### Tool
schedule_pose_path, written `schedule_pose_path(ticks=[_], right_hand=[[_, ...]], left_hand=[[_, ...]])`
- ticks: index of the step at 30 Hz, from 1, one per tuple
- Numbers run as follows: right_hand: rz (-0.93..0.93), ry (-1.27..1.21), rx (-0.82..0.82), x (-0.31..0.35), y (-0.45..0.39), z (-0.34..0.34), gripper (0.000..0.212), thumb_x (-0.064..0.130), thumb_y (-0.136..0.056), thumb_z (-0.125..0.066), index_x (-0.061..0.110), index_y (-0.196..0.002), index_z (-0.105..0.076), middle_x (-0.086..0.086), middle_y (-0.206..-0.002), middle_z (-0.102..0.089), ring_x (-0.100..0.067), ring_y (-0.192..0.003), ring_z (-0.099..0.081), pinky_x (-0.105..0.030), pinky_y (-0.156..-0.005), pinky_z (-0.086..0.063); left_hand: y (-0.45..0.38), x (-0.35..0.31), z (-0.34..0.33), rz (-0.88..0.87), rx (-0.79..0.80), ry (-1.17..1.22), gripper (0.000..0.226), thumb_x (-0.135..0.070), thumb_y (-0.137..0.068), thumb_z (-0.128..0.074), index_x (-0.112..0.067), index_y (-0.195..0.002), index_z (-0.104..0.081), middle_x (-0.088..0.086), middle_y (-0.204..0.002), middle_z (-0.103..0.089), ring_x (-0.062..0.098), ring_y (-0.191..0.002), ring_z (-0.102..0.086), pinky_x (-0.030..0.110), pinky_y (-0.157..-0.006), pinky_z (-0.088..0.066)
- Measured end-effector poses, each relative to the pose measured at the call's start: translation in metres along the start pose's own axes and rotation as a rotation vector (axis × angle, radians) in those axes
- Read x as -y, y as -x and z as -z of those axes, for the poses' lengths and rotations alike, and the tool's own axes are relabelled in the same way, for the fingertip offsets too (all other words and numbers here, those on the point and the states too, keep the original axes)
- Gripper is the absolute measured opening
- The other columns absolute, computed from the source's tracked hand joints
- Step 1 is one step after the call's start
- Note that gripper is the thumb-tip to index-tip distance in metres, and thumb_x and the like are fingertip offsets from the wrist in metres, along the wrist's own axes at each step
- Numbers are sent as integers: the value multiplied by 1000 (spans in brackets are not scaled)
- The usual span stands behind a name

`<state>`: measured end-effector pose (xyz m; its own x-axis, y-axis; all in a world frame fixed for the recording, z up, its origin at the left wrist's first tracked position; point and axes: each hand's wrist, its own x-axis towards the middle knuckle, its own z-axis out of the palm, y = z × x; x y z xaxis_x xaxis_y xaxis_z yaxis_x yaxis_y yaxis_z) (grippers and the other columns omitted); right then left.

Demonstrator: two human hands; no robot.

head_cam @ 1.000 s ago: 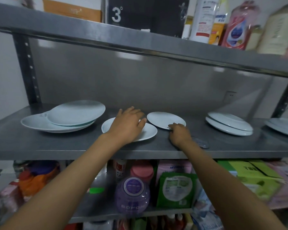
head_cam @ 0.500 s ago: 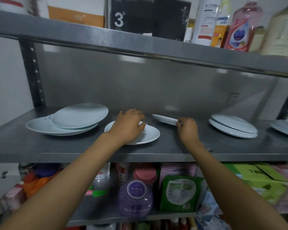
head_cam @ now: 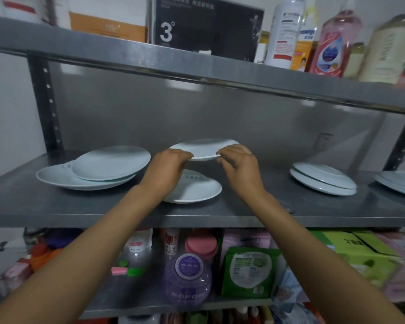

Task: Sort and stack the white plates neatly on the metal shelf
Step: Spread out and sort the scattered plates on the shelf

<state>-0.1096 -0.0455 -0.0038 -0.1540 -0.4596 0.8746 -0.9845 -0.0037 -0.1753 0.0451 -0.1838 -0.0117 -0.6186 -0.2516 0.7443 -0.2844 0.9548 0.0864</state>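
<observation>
A: Where do we have the small white plate point(head_cam: 204, 149) right now?

B: Up in the air at the centre of the frame, above the metal shelf point(head_cam: 80, 211). Our left hand point(head_cam: 167, 168) pinches its left rim and our right hand point(head_cam: 237, 168) pinches its right rim, fingers curled over the edge on both sides. It hangs roughly level, directly over the larger plate point(head_cam: 197, 189) that lies flat on the shelf below it.

A: How do we expect it to handle?

B: Stiff and glazed, so probably slick under the fingers, and it looks like ceramic, so a drop onto steel would likely chip or crack it. It seems light enough for two hands with room to spare. The rim is the sensible place to hold, on opposite sides as we have it, which keeps it from tipping.

A: And where could it go?

B: We judge it belongs with plates of its own size. The left stack point(head_cam: 91, 169) at middle left sits untidily, its top plate off-centre. The right stack point(head_cam: 323, 178) at middle right looks neater. Another plate point(head_cam: 400, 181) is cut off by the right edge. Setting ours down gently matters, since glazed plates slide on each other.
</observation>
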Motion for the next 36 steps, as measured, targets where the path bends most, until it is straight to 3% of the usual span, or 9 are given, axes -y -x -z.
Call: schedule_pose_path(ticks=[4,7,9,12,15,21,25,31,36], right_hand=[[-55,-53,117,10,1,-3,13,0,-80,-67,3,-90,-74,-10,-89,-73,-28,-90,-64,-36,-85,-51],[-212,-59,351,9,5,-7,34,-7,-83,-55,7,-110,-71,-10,-116,-69,-24,-109,-61,-20,-94,-43],[-266,-19,424,4,7,-8,44,-5,-83,-51,12,-121,-66,-6,-125,-64,-20,-115,-59,-9,-89,-35],[-300,-7,407,1,7,-4,49,-5,-79,-46,14,-119,-67,-4,-119,-68,-19,-112,-61,-12,-83,-38],[-318,27,382,4,9,3,47,-4,-80,-45,10,-120,-66,-6,-122,-66,-20,-116,-58,-18,-95,-38],[-374,25,371,2,19,10,45,0,-81,-44,12,-119,-66,-6,-122,-66,-21,-115,-59,-29,-98,-46],[-409,35,382,0,25,14,45,0,-82,-45,13,-120,-65,-5,-124,-65,-20,-115,-59,-27,-98,-44],[-448,50,405,-1,34,22,44,0,-84,-45,11,-122,-64,-7,-127,-63,-21,-119,-57,-28,-103,-41],[-495,95,401,0,45,32,43,1,-85,-45,12,-122,-63,-6,-128,-63,-21,-120,-56,-28,-102,-42]], left_hand=[[11,8,7,-5,84,-93,20,5,-73,-58,-13,-66,-56,5,-57,-53,25,-54,-51,33,-48,-39],[21,15,7,-5,204,-164,21,4,-67,-58,-16,-65,-53,4,-61,-58,23,-56,-52,33,-48,-38],[26,19,6,-7,264,-172,15,-2,-66,-56,-17,-67,-51,3,-65,-59,23,-60,-54,36,-52,-43],[28,23,4,-18,330,-222,13,-7,-67,-56,-19,-73,-56,2,-73,-63,25,-68,-58,34,-57,-46],[29,27,0,-10,376,-279,15,-5,-66,-58,-19,-71,-52,3,-69,-60,26,-66,-57,37,-58,-49],[33,35,-5,16,407,-237,27,-2,-70,-60,-24,-85,-65,3,-85,-68,26,-82,-62,32,-68,-49],[33,43,-9,56,451,-139,36,3,-74,-54,-24,-92,-70,3,-96,-69,26,-92,-61,28,-73,-43],[34,46,-8,163,566,-79,44,3,-83,-49,-20,-117,-65,5,-124,-61,24,-113,-55,33,-97,-43],[30,23,3,200,554,-169,36,-3,-86,-48,-13,-117,-62,11,-123,-60,29,-112,-55,39,-93,-47]])
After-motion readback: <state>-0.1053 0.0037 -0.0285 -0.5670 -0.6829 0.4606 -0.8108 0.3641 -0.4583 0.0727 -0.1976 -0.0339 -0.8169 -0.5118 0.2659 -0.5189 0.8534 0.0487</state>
